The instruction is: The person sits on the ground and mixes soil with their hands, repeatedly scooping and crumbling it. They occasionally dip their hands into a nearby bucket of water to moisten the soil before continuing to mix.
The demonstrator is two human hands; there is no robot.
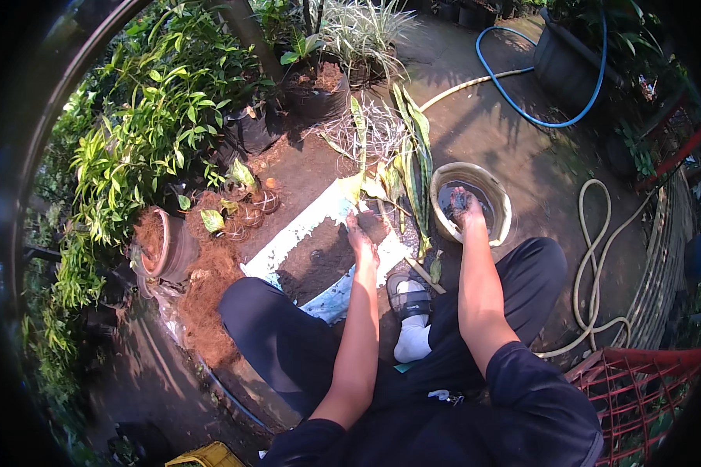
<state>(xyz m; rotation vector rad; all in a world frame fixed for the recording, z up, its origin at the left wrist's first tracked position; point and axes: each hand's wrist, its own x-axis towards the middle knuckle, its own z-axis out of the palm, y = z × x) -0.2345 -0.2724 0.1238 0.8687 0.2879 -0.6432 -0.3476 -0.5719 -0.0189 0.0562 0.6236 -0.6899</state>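
Observation:
My left hand [362, 236] is at the right part of a torn white sack [295, 230] spread on the ground with dark soil [318, 257] on it. Its fingers point towards a pale yellow-green leaf [351, 185]; whether they hold anything is unclear. Over a round beige tub [502, 198] of dark water, my right hand [465, 207] is turned palm up, with dark wet matter on its palm and fingers. Long snake plant leaves [423, 169] lie between the sack and the tub. Several small plants with wrapped root balls [248, 213] sit left of the sack.
Brown coir fibre [207, 315] lies beside my left knee, near a tipped pot [164, 242]. Potted leafy plants [158, 117] line the left side. A beige hose [590, 262] and a blue hose [534, 119] curve over the ground at right. A red crate [625, 379] stands at lower right.

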